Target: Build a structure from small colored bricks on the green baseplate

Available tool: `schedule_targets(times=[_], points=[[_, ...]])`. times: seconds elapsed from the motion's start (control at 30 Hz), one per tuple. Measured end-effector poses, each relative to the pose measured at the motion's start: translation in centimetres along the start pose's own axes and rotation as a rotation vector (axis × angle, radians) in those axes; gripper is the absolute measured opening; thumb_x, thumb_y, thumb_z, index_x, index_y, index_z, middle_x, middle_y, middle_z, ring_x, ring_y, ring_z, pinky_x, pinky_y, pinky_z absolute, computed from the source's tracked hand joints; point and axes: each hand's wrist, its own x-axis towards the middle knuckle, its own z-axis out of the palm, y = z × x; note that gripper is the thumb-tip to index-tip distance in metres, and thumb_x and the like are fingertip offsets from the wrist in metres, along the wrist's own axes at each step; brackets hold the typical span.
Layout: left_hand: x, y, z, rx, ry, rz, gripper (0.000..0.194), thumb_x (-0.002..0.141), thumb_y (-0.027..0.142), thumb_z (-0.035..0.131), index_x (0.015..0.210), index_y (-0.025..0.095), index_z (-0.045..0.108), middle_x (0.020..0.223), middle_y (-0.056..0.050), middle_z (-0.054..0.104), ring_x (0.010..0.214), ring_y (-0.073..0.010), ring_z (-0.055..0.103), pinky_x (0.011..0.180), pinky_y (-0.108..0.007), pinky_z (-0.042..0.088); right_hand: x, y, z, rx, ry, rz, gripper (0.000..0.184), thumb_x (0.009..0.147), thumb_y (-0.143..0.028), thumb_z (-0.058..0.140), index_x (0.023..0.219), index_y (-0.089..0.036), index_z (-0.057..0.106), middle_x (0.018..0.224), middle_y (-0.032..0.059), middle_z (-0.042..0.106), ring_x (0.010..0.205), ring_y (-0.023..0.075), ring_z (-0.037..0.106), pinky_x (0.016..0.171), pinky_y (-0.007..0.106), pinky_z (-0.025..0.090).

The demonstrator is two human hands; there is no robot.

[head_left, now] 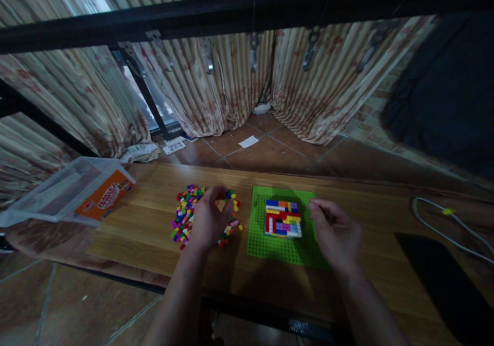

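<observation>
Loose toy building bricks [185, 210] in many colours lie in a heap on the wooden tabletop. My left hand [210, 217] is over the heap's right part, its thumb and curved fingers apart, with nothing visible between them. A green studded baseplate [258, 246] lies to the right of the heap. On its middle stands a squarish block of joined bricks [283, 218], with red, white, blue, yellow and purple pieces on top. My right hand [335, 230] is at the plate's right edge, apart from the block. Its fingers are curled and pinched together; whatever they hold, if anything, is too small to make out.
A clear plastic bin [57, 194] with an orange label stands at the table's left end. On the right lie a black flat object [443, 279] and a white cable [428, 220]. A dark metal bar with hooks [252, 53] crosses in front of the curtains.
</observation>
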Motion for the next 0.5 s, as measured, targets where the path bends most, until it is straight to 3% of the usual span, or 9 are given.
schedule_targets(times=[0.1,0.17,0.33,0.5], points=[[-1.4,1.6,1.7,-0.377,-0.062,0.024,0.021,0.08,0.025,0.063,0.1,0.019,0.06,0.096,-0.004,0.068,0.088,-0.0163,0.066,0.078,-0.028,0.052,-0.6,-1.1,0.6,0.082,-0.06,0.008,0.022,0.081,-0.041,0.067,0.088,-0.02,0.073,0.078,0.0021,0.071,0.069,0.0157,0.064,0.067,0.029,0.052],[-2.2,2.6,2.8,-0.492,-0.117,0.016,0.02,0.08,0.022,0.064,0.1,0.019,0.06,0.096,-0.005,0.068,0.088,-0.0155,0.066,0.079,-0.027,0.052,-1.2,-2.0,1.0,0.151,-0.14,0.02,0.021,0.081,-0.039,0.067,0.09,-0.021,0.072,0.08,0.0021,0.072,0.07,0.0154,0.065,0.065,0.028,0.053],[-3.3,4.0,4.0,-0.56,-0.207,0.044,0.023,0.081,0.018,0.063,0.104,0.022,0.061,0.097,-0.004,0.067,0.093,-0.0157,0.064,0.085,-0.029,0.051,-2.5,-3.4,2.1,0.306,-0.376,0.016,0.02,0.081,-0.033,0.068,0.098,-0.023,0.07,0.088,0.0015,0.07,0.077,0.0143,0.064,0.068,0.026,0.053],[-3.5,4.5,4.1,-0.616,-0.277,0.091,0.018,0.082,0.021,0.064,0.1,0.021,0.065,0.097,-0.005,0.067,0.093,-0.016,0.063,0.088,-0.03,0.05,-2.9,-3.4,2.5,0.362,-0.388,0.062,0.011,0.081,-0.03,0.068,0.089,-0.023,0.071,0.077,-0.0015,0.068,0.068,0.0117,0.06,0.063,0.023,0.05]])
